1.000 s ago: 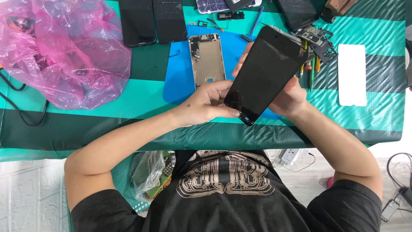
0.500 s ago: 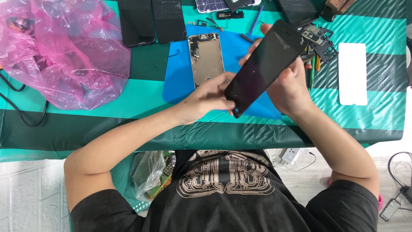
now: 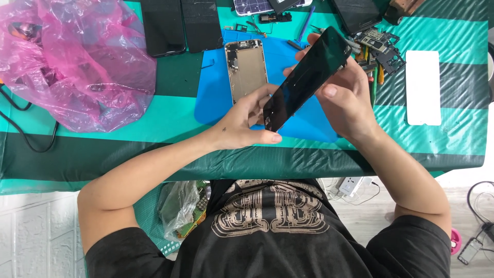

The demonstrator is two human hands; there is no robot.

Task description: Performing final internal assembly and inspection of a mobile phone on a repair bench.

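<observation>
Head view: both hands hold a black phone screen panel (image 3: pixel 307 78) tilted in the air above the blue mat (image 3: pixel 216 98) near the middle of the table (image 3: pixel 128 154). The left hand (image 3: pixel 246 123) has its grip closed on the panel's lower end, thumb along the near edge and fingers behind. The right hand (image 3: pixel 346 98) has its grip closed on the upper part, fingers wrapped round the back and thumb at the side. The panel is glossy, dark and apparently uncracked, with faint smudges; its underside is not visible. Judged from the layout, the screen is already separated from the gold phone body (image 3: pixel 246 67), which lies open and face-up on the mat just beyond the left hand; rejoining or further inspection appears outstanding. Loose circuit parts (image 3: pixel 383 49) lie toward the table's far right, a white panel (image 3: pixel 423 87) near the right edge, two dark screens (image 3: pixel 180 25) at the far edge, and a pink plastic bag (image 3: pixel 72 62) at the far left corner.
</observation>
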